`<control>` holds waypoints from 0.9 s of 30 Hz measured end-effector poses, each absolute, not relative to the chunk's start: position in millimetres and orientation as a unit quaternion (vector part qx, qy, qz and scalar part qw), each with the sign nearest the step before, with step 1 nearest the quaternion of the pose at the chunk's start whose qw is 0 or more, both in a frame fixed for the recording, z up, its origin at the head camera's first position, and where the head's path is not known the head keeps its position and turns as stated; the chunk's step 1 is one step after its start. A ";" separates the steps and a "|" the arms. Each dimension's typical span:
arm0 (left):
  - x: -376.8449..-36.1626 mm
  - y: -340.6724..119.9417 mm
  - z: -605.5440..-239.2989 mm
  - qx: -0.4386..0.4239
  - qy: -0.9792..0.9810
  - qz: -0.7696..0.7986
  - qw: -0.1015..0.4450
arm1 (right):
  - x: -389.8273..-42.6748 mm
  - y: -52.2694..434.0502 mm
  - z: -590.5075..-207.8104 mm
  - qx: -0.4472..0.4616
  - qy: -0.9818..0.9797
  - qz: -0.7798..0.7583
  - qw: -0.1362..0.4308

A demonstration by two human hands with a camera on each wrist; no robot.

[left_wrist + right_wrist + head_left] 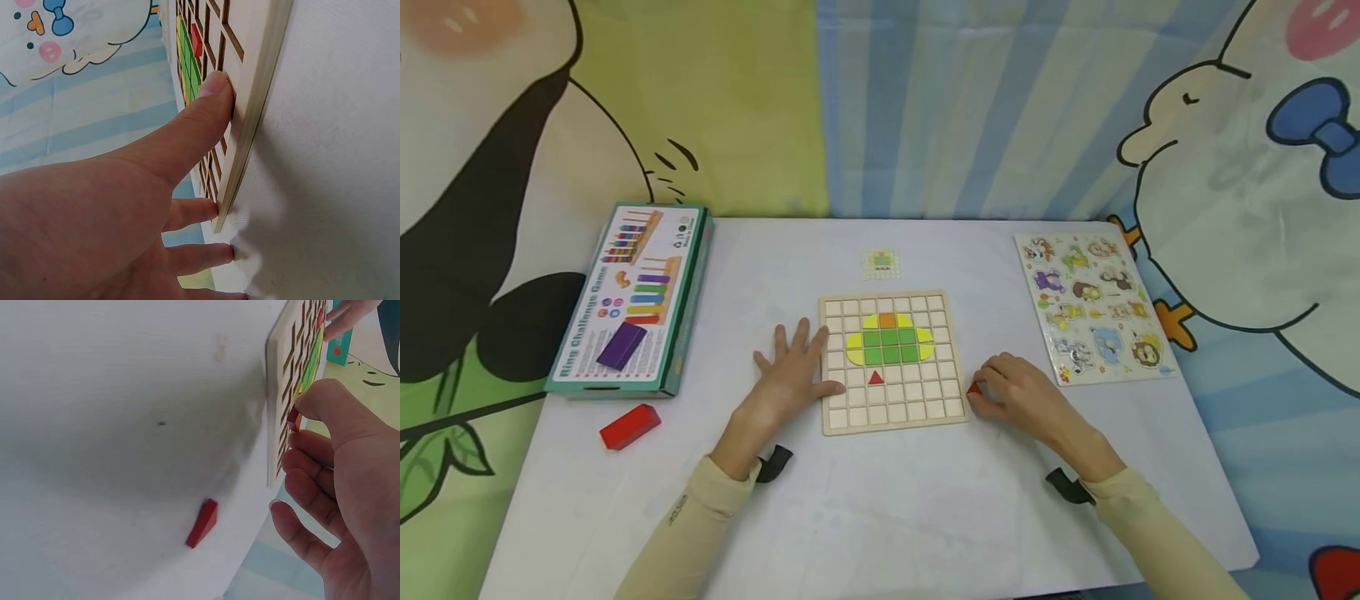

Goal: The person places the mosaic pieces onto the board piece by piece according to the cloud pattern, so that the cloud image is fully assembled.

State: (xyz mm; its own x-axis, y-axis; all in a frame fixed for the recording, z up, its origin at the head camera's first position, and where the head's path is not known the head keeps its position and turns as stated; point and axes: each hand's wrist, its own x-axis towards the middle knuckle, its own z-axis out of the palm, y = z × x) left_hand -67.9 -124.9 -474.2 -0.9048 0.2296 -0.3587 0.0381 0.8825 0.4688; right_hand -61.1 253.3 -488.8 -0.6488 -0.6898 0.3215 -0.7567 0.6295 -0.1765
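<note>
Nearest us, our right hand [1026,396] pinches a small red piece [974,388] between thumb and fingers, just off the right edge of the board [891,360]; the right wrist view shows it held at the board's rim, not yet over a cell. Another red piece [202,523] lies loose on the table [880,500] near that hand. Our left hand [790,375] lies flat with fingers spread and relaxed, thumb resting on the board's left edge, gripping nothing.

We judge the picture partly built. On the board, a red triangle [876,377] sits in a cell below a green block of squares [891,346] flanked by yellow curved pieces [854,350], with an orange square [887,320] on top. Most of the grid's cells are bare, so the held red piece and probably more are left to place. The board is a pale wooden square grid, lying flat mid-table.

Beyond it lies a small pattern card [881,262], too small to read.
</note>
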 end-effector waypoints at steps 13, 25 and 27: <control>-68.3 -124.6 -475.4 0.068 0.948 0.227 0.211 | -86.0 197.3 -482.3 0.441 -0.877 0.156 0.115; -68.2 -123.5 -473.2 0.064 0.949 0.223 0.214 | -97.8 150.5 -484.9 0.465 -0.864 0.153 0.115; -68.3 -124.1 -472.6 0.065 0.950 0.222 0.208 | -98.7 147.4 -486.2 0.468 -0.863 0.154 0.116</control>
